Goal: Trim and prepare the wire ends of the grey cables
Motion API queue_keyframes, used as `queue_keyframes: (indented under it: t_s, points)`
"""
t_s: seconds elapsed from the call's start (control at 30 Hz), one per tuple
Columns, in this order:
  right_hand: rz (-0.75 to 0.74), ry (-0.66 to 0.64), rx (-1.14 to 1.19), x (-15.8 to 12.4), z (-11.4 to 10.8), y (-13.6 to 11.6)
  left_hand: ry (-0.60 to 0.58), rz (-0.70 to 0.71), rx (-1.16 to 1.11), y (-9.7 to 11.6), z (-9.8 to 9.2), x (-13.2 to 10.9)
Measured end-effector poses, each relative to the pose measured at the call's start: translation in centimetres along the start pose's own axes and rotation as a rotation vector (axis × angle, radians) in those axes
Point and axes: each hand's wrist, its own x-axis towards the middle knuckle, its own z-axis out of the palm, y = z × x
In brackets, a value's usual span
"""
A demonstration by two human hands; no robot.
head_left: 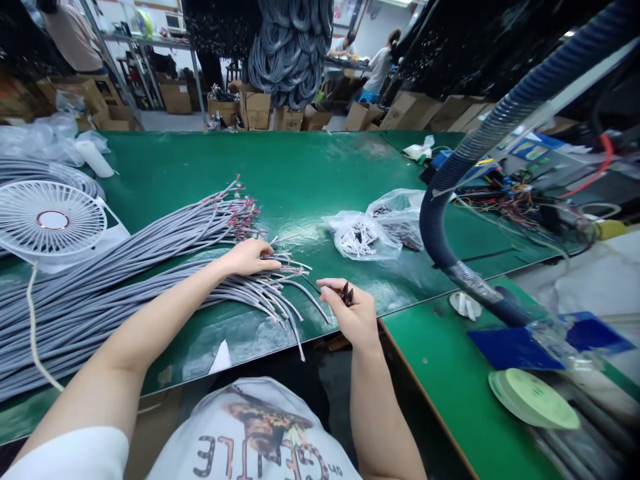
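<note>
Nearest the camera, a white printed shirt (255,433) was seen at the bottom centre of the frame, flanked by two bare forearms. At the lower right, a yellow-green disc (540,399) and a blue panel (515,349) were seen over a second green surface (430,360). Just right of centre, a dark-tipped tool (348,294) was clamped in the right hand (356,313), its points exposed among the curled fingers. A thin dark strand (311,283) was seen at that hand's fingertips; whether it was pinched could not be told. Near the centre, the left hand (250,257) was laid on the ends of the nearer cable bundle (255,288), fingers bent and touching; whether any one cable was gripped could not be told. This grey bundle was spread from the left edge to the centre. Alongside, a farther cable bundle (150,241) was laid, with reddish wires bared at its ends. Both were borne by a green table (200,160). At the left edge, a white fan (53,220) was placed. Right of centre, clear bags (363,239) of small pieces were set, near a dark ribbed hose (435,220). At the top centre, coiled grey cables (290,53) were hung above cardboard boxes (257,112).
</note>
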Motion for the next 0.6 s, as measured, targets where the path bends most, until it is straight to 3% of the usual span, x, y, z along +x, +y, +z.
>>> queue_keyframes:
  t_s: [0.1, 0.33, 0.47, 0.6]
  points:
    - [0.023, -0.012, 0.069, -0.4, 0.2, -0.3, -0.113, -0.032, -0.296, -1.9, 1.2, 0.6]
    - [0.046, -0.097, 0.304, 0.7, 2.4, -1.0, 0.217, -0.082, -1.048, -3.0, -0.3, -0.5]
    - [-0.116, -0.033, 0.218, 2.5, 5.3, -2.5, 0.228, -0.085, -1.28, -2.9, -0.4, -1.4]
    - [-0.268, -0.03, 0.027, 4.1, 8.3, -3.6, 0.259, -0.083, -1.33, -2.5, 0.1, -2.0]
